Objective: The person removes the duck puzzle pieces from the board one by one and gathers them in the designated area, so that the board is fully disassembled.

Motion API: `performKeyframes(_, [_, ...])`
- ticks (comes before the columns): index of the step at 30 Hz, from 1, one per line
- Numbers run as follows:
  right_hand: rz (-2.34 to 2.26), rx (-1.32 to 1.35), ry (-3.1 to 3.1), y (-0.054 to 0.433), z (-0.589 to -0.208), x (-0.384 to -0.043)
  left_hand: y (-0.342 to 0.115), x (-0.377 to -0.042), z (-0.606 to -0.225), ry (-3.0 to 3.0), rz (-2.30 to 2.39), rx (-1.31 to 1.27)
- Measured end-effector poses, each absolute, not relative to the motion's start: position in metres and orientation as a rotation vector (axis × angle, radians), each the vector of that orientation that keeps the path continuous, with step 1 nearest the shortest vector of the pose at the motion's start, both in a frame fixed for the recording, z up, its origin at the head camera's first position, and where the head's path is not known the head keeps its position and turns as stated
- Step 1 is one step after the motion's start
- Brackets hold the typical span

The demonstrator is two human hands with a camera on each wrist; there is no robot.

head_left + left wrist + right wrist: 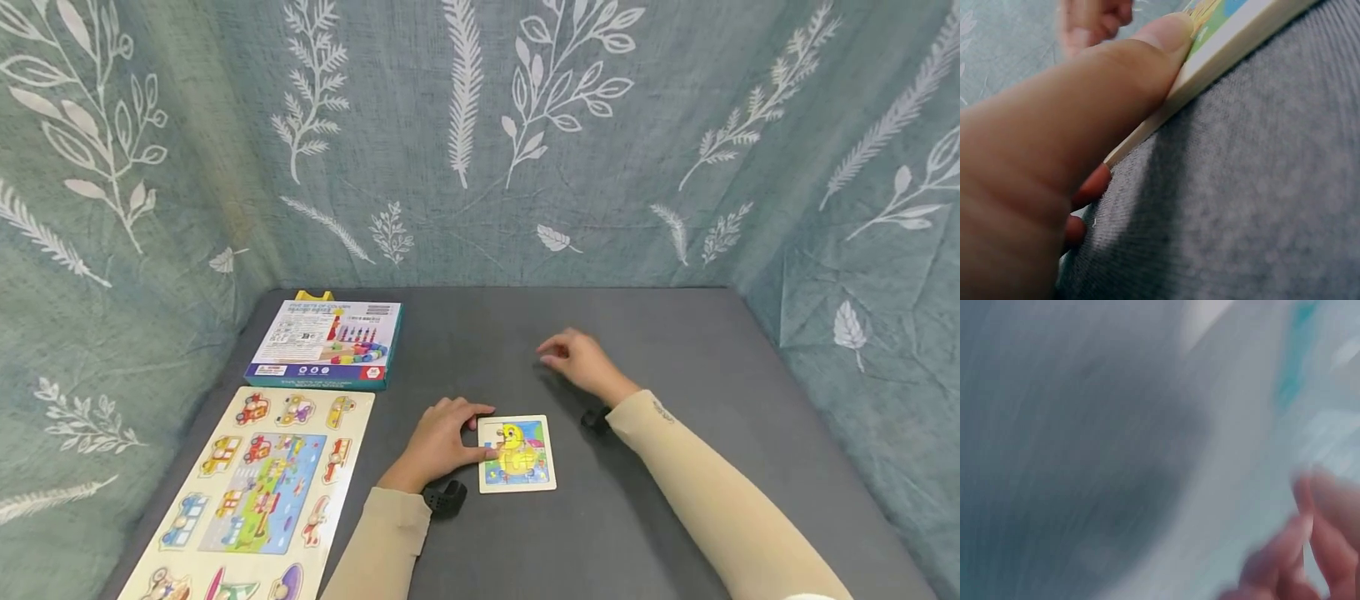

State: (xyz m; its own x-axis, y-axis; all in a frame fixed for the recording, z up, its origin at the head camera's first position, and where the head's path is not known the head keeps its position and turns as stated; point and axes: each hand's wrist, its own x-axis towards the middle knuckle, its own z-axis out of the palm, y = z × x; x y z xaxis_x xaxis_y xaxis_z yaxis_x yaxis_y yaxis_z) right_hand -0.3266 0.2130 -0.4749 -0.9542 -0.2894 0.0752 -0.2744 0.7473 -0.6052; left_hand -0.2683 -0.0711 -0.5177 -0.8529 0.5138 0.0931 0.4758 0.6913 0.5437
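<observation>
A small square wooden jigsaw puzzle [536, 478] with a yellow duck picture lies on the grey table in the head view. My left hand [444, 439] holds it at its left side. The thumb [1129, 69] lies over the picture, and the index finger reaches the puzzle's far left corner. A pale patch [490, 432] shows at the picture's upper left. Beyond the puzzle and to its right, my right hand [579, 358] hovers over the table, fingers loosely bent and thumb near the index finger. Nothing shows between its fingertips, which are blurred in the right wrist view.
A large wooden vehicle puzzle board [341, 467] lies at the left. Behind it lies a printed toy box [326, 343], with a yellow piece [313, 296] sticking out past its far edge. A leaf-patterned curtain [480, 142] encloses the back and sides of the table [660, 350].
</observation>
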Motion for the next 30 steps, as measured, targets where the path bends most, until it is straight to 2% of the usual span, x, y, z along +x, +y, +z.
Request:
performKeyframes(4, [-1.001, -0.803, 2.691, 0.173, -0.476, -0.288, -0.072, -0.268, -0.518, 2.830, 0.878, 0.862])
performKeyframes(9, [-0.879, -0.897, 2.689, 0.155, -0.490, -0.261, -0.073, -0.267, -0.517, 2.840, 0.901, 0.875])
performKeyframes(18, [-0.860, -0.862, 2.716, 0.153, -0.495, -0.257, -0.075, -0.265, -0.519, 2.841, 0.907, 0.862])
performKeyframes(30, [-1.139, -0.707, 2.664, 0.160, -0.501, -0.264, -0.074, -0.270, -0.517, 2.842, 0.876, 0.851])
